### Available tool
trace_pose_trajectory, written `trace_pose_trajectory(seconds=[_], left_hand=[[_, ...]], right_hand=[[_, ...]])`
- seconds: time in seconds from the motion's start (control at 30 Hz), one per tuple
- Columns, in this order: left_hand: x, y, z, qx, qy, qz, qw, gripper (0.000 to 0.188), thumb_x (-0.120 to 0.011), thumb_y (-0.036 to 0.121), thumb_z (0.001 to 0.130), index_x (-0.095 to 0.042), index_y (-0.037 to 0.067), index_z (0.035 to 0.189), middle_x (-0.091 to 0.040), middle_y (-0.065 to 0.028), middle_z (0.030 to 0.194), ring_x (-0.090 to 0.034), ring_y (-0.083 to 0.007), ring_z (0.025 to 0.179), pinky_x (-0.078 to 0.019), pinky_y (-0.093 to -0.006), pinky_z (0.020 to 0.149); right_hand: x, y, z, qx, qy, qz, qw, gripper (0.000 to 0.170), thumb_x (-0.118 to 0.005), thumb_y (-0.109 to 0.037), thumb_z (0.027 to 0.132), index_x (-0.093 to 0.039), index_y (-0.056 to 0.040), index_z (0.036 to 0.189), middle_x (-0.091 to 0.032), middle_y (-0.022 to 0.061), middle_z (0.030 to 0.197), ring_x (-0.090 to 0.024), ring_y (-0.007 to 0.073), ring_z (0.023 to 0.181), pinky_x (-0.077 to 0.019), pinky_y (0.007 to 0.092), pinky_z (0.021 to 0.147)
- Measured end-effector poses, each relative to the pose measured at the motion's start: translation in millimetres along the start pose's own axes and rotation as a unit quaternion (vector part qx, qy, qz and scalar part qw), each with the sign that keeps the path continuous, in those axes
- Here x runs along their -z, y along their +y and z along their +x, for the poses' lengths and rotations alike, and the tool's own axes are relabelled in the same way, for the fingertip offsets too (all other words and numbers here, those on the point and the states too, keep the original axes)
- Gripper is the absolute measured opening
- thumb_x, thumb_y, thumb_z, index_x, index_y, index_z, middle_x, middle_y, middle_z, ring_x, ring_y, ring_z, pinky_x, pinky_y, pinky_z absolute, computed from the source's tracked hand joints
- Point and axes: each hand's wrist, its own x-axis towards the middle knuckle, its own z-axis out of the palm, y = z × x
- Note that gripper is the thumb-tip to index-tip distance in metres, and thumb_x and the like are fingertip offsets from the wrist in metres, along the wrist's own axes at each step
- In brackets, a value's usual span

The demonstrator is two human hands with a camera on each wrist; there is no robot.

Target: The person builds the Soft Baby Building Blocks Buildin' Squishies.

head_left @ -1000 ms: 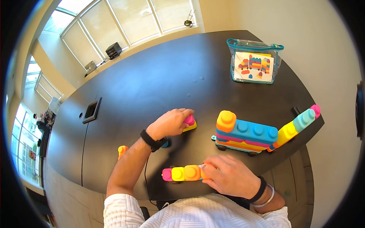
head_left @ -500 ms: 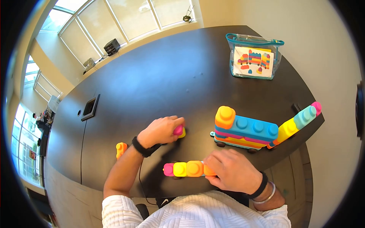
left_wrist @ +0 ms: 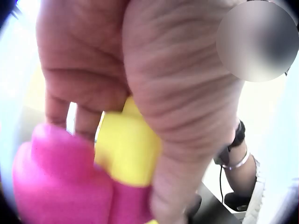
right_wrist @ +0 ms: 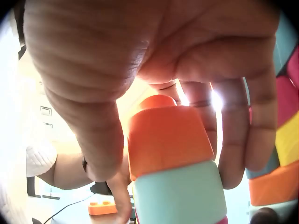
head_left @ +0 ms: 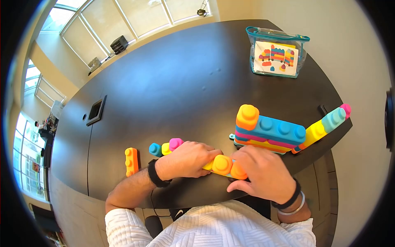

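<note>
A row of blocks angles between the hands, with a yellow block (left_wrist: 128, 149) and pink block (left_wrist: 60, 182) at its left end in the left wrist view. My left hand (head_left: 191, 159) grips that end, covering much of it in the head view. Toward the right are orange blocks (head_left: 222, 164). Around the right end, an orange block (right_wrist: 168, 140) on a pale teal one (right_wrist: 180, 193), my right hand (head_left: 265, 175) lies with loosely extended fingers (right_wrist: 233, 135) on one side and its thumb spread on the other.
A tall block wagon (head_left: 269, 131) stands beyond the right hand, with a sloping block stack (head_left: 317, 131) beside it. Left are an orange block (head_left: 131, 161), a blue block (head_left: 155, 149) and a pink block (head_left: 176, 143) on yellow. A clear bag (head_left: 275, 57) stands at the back.
My left hand has let go of the pink and yellow blocks and moved right to the row, which is now tilted and partly covered. The right thumb has spread away from the row's end.
</note>
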Motion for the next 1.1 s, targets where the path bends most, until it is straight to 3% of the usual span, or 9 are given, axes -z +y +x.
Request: trace_pose_trajectory(seconds=[0.1, 0.17, 0.27, 0.33, 0.53, 0.73, 0.9, 0.97, 1.1], left_hand=[[12, 1, 5, -0.014, -0.028, 0.044, 0.999, 0.046, -0.09, 0.018, 0.085, -0.071, 0.01, 0.126, -0.079, -0.0127, 0.103, -0.078, -0.0394, 0.101, -0.0629, -0.0499, 0.084], [28, -7, 0, -0.087, 0.048, 0.04, 0.994, 0.043, -0.089, 0.01, 0.079, -0.074, 0.011, 0.12, -0.081, -0.0127, 0.105, -0.078, -0.0397, 0.105, -0.0629, -0.0522, 0.086], [60, -29, -2, -0.101, 0.102, 0.028, 0.989, 0.044, -0.089, 0.008, 0.075, -0.077, 0.012, 0.118, -0.082, -0.0113, 0.107, -0.078, -0.0395, 0.106, -0.0635, -0.0495, 0.09], [83, -50, 2, -0.093, 0.092, 0.012, 0.991, 0.042, -0.09, 0.011, 0.08, -0.08, 0.009, 0.121, -0.083, -0.013, 0.113, -0.078, -0.0385, 0.107, -0.0634, -0.0468, 0.096], [85, -110, 38, -0.044, 0.079, -0.032, 0.995, 0.048, -0.093, 0.01, 0.078, -0.077, 0.007, 0.124, -0.083, -0.0143, 0.112, -0.078, -0.0388, 0.101, -0.0633, -0.0452, 0.093], [74, -118, 64, -0.046, 0.043, -0.045, 0.997, 0.052, -0.094, 0.007, 0.075, -0.076, 0.006, 0.124, -0.082, -0.0149, 0.112, -0.077, -0.0412, 0.102, -0.0628, -0.0467, 0.092], [70, -124, 74, -0.05, 0.048, -0.022, 0.997, 0.054, -0.095, 0.007, 0.074, -0.073, 0.006, 0.124, -0.08, -0.0152, 0.117, -0.075, -0.0432, 0.108, -0.0612, -0.049, 0.096], [72, -127, 76, -0.012, 0.08, 0.036, 0.996, 0.062, -0.098, 0.008, 0.075, -0.068, 0.007, 0.128, -0.079, -0.0155, 0.119, -0.074, -0.0452, 0.114, -0.06, -0.0504, 0.098], [74, -147, 74, 0.025, 0.091, 0.009, 0.995, 0.071, -0.1, 0.008, 0.076, -0.062, 0.009, 0.136, -0.08, -0.0155, 0.122, -0.074, -0.0454, 0.118, -0.0597, -0.0513, 0.099]], right_hand=[[28, 4, -10, -0.001, 0.1, -0.009, 0.995, 0.077, -0.097, -0.054, 0.078, -0.068, -0.0065, 0.132, -0.074, 0.0136, 0.123, -0.075, 0.0375, 0.108, -0.0608, 0.0474, 0.091], [39, 12, -19, 0.008, 0.138, -0.007, 0.99, 0.076, -0.098, -0.054, 0.078, -0.069, -0.0068, 0.131, -0.075, 0.0134, 0.121, -0.076, 0.0372, 0.106, -0.061, 0.0473, 0.089], [50, 12, -24, 0.025, 0.194, 0.002, 0.981, 0.07, -0.099, -0.051, 0.079, -0.071, -0.0069, 0.126, -0.077, 0.012, 0.116, -0.076, 0.0354, 0.099, -0.0616, 0.046, 0.084], [54, 7, -25, 0.043, 0.204, 0.019, 0.978, 0.063, -0.099, -0.047, 0.081, -0.073, -0.007, 0.121, -0.077, 0.0101, 0.113, -0.076, 0.0338, 0.097, -0.0613, 0.0442, 0.082], [52, 2, -22, 0.061, 0.186, 0.036, 0.98, 0.05, -0.099, -0.036, 0.082, -0.076, -0.0084, 0.117, -0.076, 0.0087, 0.108, -0.075, 0.0317, 0.093, -0.0611, 0.0434, 0.078], [48, -3, -19, 0.072, 0.157, 0.055, 0.983, 0.046, -0.098, -0.029, 0.081, -0.076, -0.0085, 0.116, -0.075, 0.0087, 0.109, -0.075, 0.0303, 0.093, -0.0609, 0.0446, 0.08], [38, -5, -18, 0.087, 0.13, 0.056, 0.986, 0.041, -0.094, -0.03, 0.086, -0.076, -0.0099, 0.117, -0.073, 0.008, 0.112, -0.075, 0.0287, 0.095, -0.0606, 0.0437, 0.081], [34, -7, -16, 0.093, 0.115, 0.057, 0.987, 0.04, -0.092, -0.031, 0.088, -0.075, -0.0104, 0.118, -0.073, 0.0077, 0.113, -0.075, 0.0281, 0.096, -0.0604, 0.0434, 0.082], [25, -13, -11, 0.12, 0.095, 0.051, 0.987, 0.037, -0.092, -0.033, 0.089, -0.076, -0.011, 0.115, -0.073, 0.0061, 0.108, -0.074, 0.0265, 0.092, -0.0601, 0.0414, 0.08]])
